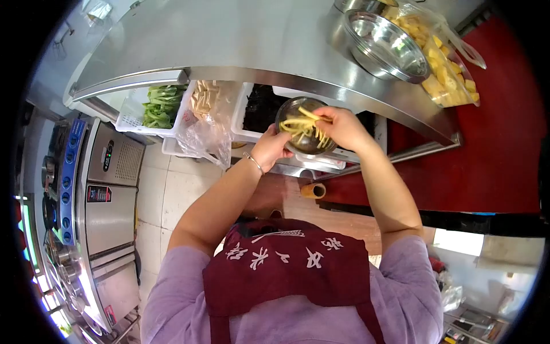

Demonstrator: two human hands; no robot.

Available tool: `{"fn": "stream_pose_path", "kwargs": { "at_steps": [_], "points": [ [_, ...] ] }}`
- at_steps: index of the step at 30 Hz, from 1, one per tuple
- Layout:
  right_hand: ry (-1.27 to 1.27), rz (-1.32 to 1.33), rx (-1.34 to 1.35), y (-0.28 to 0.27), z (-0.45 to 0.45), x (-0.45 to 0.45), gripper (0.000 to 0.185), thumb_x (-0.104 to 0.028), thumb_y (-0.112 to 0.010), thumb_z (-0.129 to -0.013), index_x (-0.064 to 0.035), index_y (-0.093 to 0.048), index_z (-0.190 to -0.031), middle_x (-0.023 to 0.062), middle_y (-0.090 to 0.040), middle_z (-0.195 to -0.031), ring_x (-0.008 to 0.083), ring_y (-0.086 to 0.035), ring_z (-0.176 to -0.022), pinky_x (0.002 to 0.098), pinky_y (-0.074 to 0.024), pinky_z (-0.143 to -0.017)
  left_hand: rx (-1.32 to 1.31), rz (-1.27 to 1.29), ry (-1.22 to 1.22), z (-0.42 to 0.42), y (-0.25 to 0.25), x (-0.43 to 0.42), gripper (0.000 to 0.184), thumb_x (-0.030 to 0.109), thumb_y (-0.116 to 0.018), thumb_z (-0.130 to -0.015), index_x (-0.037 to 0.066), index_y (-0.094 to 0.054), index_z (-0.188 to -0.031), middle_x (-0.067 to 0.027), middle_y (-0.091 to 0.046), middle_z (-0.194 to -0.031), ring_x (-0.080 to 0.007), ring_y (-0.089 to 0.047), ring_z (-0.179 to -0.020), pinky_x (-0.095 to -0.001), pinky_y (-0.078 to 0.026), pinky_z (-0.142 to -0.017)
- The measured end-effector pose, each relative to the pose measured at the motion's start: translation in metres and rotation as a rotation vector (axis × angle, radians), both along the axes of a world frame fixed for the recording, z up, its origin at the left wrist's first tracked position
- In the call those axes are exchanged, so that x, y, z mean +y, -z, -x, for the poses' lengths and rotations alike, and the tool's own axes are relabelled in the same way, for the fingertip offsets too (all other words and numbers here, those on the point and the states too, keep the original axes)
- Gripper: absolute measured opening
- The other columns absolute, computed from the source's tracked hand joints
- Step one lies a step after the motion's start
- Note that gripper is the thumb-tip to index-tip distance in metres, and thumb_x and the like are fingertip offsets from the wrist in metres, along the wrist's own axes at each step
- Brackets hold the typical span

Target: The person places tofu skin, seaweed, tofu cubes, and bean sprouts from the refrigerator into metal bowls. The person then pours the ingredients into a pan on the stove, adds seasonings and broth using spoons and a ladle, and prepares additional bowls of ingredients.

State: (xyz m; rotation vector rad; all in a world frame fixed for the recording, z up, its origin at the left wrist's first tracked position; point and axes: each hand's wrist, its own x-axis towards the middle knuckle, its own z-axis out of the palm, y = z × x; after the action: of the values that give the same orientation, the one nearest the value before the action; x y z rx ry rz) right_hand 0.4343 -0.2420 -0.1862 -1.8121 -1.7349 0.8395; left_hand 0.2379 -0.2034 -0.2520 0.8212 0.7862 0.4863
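My left hand grips the near-left rim of a round metal bowl. Inside the bowl lie pale yellow strips, their exact kind unclear. Above the bowl's right side, the fingers of my right hand are closed on several of these strips, some hanging down into the bowl. Just behind the bowl, on the shelf under the counter, stands a white tub with something dark in it. Left of that are a clear plastic bag with tan pieces and a white basket of green leafy vegetables.
A steel counter spans the top, its front edge just beyond my hands. Stacked metal bowls and a bag of yellow chunks sit at upper right. A red surface lies right; a steel appliance stands left.
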Motion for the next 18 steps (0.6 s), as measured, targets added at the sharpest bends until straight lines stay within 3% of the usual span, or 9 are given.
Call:
{"fn": "stream_pose_path", "kwargs": {
  "at_steps": [4, 8, 10, 15, 18],
  "points": [
    [0.089, -0.099, 0.080, 0.005, 0.003, -0.010, 0.022, -0.009, -0.061, -0.084, 0.0017, -0.061, -0.103, 0.0065, -0.066, -0.085, 0.0099, -0.059, -0.074, 0.0238, -0.0474, -0.067, -0.028, -0.007, -0.088, 0.002, 0.007, -0.012, 0.035, 0.013, -0.053, -0.084, 0.005, -0.043, -0.116, -0.0062, -0.057, -0.096, -0.0130, -0.057, -0.071, -0.0260, -0.049, -0.058],
    [-0.041, -0.137, -0.167, -0.006, 0.005, -0.019, 0.018, -0.015, -0.063, -0.083, -0.0052, -0.065, -0.098, 0.0113, -0.067, -0.083, 0.0153, -0.062, -0.070, 0.0265, -0.0477, -0.065, -0.072, -0.010, -0.047, 0.008, 0.012, -0.014, 0.037, 0.013, -0.053, -0.084, 0.006, -0.040, -0.118, -0.0064, -0.057, -0.096, -0.0133, -0.057, -0.071, -0.0262, -0.049, -0.057],
    [-0.062, -0.205, -0.187, -0.003, 0.005, -0.019, 0.019, -0.023, -0.061, -0.082, -0.0121, -0.066, -0.097, 0.0137, -0.065, -0.083, 0.0294, -0.063, -0.075, 0.0359, -0.0487, -0.067, -0.081, -0.007, -0.039, 0.010, 0.016, -0.017, 0.038, 0.013, -0.054, -0.084, 0.006, -0.040, -0.119, -0.0064, -0.057, -0.096, -0.0133, -0.058, -0.071, -0.0260, -0.048, -0.057],
    [-0.045, -0.093, -0.054, -0.008, 0.007, -0.017, 0.022, -0.020, -0.061, -0.082, -0.0115, -0.064, -0.101, 0.0139, -0.065, -0.089, 0.0300, -0.063, -0.079, 0.0370, -0.0495, -0.071, -0.059, 0.026, -0.046, 0.015, 0.016, -0.021, 0.042, 0.008, -0.051, -0.086, 0.005, -0.035, -0.124, -0.0083, -0.058, -0.099, -0.0148, -0.060, -0.074, -0.0274, -0.050, -0.058],
    [-0.220, -0.052, -0.120, -0.012, 0.008, -0.019, 0.026, -0.019, -0.060, -0.083, -0.0121, -0.062, -0.108, 0.0143, -0.065, -0.096, 0.0295, -0.063, -0.085, 0.0339, -0.0492, -0.076, -0.050, 0.012, -0.044, 0.019, 0.015, -0.022, 0.044, 0.008, -0.051, -0.086, 0.006, -0.034, -0.126, -0.0088, -0.058, -0.101, -0.0150, -0.060, -0.076, -0.0272, -0.050, -0.058]
  ]
}}
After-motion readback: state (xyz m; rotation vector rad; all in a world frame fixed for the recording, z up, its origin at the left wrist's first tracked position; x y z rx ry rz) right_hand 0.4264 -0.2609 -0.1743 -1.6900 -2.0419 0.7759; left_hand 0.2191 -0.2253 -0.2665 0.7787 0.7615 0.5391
